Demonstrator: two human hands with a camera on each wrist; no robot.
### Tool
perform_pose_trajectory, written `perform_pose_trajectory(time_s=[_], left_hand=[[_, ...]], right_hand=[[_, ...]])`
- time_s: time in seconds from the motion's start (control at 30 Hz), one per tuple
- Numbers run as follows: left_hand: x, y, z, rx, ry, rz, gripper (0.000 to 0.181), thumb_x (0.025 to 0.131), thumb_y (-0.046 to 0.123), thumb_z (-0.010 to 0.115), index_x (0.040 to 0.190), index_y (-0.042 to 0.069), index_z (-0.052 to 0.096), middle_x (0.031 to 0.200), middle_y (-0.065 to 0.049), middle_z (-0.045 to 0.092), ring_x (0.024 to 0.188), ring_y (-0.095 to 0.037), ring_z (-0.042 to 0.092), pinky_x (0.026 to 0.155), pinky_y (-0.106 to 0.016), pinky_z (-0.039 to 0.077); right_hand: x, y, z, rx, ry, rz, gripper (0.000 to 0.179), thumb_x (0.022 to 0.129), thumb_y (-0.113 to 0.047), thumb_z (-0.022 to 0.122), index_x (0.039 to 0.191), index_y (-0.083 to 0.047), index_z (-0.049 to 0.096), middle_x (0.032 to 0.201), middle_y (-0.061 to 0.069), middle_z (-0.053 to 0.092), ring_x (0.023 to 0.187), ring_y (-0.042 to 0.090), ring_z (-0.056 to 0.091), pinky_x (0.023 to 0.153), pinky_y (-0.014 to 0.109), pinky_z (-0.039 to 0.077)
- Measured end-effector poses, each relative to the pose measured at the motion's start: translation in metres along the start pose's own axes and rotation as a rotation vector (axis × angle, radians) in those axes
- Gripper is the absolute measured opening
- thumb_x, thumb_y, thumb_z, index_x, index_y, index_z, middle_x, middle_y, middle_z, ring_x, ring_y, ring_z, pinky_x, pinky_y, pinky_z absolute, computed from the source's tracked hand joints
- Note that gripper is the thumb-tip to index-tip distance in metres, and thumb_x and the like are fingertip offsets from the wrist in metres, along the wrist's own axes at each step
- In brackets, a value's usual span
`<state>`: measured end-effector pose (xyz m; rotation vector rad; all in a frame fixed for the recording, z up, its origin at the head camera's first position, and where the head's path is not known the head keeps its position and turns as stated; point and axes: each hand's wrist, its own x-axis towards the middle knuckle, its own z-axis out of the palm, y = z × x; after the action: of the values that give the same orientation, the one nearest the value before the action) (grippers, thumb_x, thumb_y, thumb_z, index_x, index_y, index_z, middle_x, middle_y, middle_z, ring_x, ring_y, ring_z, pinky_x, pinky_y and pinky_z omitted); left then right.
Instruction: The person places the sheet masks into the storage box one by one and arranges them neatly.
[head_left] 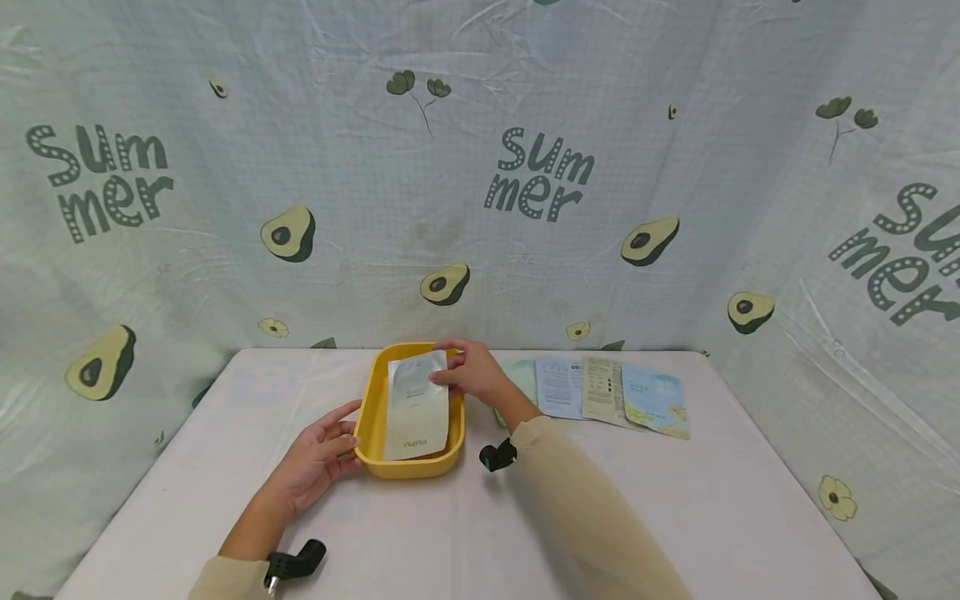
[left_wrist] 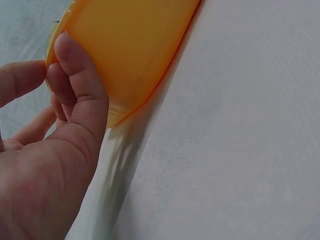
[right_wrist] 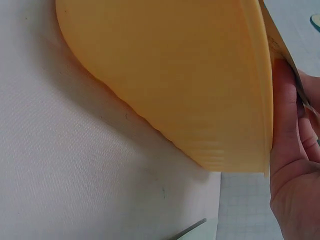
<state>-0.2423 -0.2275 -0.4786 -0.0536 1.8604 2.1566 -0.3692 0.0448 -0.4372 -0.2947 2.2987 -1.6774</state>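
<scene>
A yellow plastic bin (head_left: 412,470) with rounded corners stands on the table. My left hand (head_left: 321,457) grips its near left rim, with thumb and fingers on either side of the rim in the left wrist view. Over the bin's opening lies a pale silver-beige sheet mask packet (head_left: 417,408), lettered PMPM upside down. My right hand (head_left: 474,377) pinches the packet's far right corner above the bin's right rim. Seen from the right wrist, that hand is right beside the outer edge of the bin (right_wrist: 165,65), with the packet edge between thumb and fingers.
Right of the bin several more packets overlap in a row: a green one (head_left: 522,377) partly behind the right wrist, a pale blue one (head_left: 558,387), a beige one (head_left: 602,390) and a blue one with a flowery print (head_left: 654,402). An avocado-print curtain (head_left: 360,183) hangs behind the white table (head_left: 420,542).
</scene>
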Motion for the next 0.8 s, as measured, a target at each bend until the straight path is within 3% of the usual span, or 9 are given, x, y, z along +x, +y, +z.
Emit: perform_pose_trajectory(time_s=[0.27, 0.63, 0.8], left_hand=[[-0.0006, 0.0006, -0.0006, -0.009, -0.018, 0.017, 0.070, 0.102, 0.001, 0.052, 0.164, 0.014, 0.022, 0.121, -0.006, 0.055, 0.092, -0.018, 0.064, 0.083, -0.027, 0.060], [-0.0008, 0.0004, -0.0013, -0.014, -0.034, 0.025, 0.070, 0.102, 0.001, 0.052, 0.164, 0.013, 0.020, 0.120, -0.005, 0.056, 0.093, -0.018, 0.064, 0.083, -0.027, 0.060], [-0.0010, -0.0005, -0.0011, -0.023, -0.041, 0.031, 0.071, 0.102, 0.000, 0.052, 0.164, 0.011, 0.020, 0.118, -0.004, 0.056, 0.092, -0.017, 0.064, 0.082, -0.027, 0.060]], right_hand=[[0.0014, 0.0012, -0.0010, -0.030, -0.034, -0.022, 0.049, 0.083, -0.012, 0.085, 0.128, -0.024, 0.068, 0.078, 0.006, 0.052, 0.061, 0.022, 0.064, 0.063, 0.034, 0.063], [0.0011, -0.0011, -0.0001, -0.104, -0.069, -0.018, 0.051, 0.085, -0.011, 0.083, 0.133, -0.018, 0.067, 0.082, 0.009, 0.070, 0.066, 0.021, 0.070, 0.067, 0.033, 0.063], [0.0000, -0.0017, 0.0002, -0.125, -0.064, -0.025, 0.050, 0.084, -0.012, 0.084, 0.131, -0.015, 0.068, 0.081, 0.006, 0.060, 0.067, 0.020, 0.065, 0.067, 0.032, 0.063]])
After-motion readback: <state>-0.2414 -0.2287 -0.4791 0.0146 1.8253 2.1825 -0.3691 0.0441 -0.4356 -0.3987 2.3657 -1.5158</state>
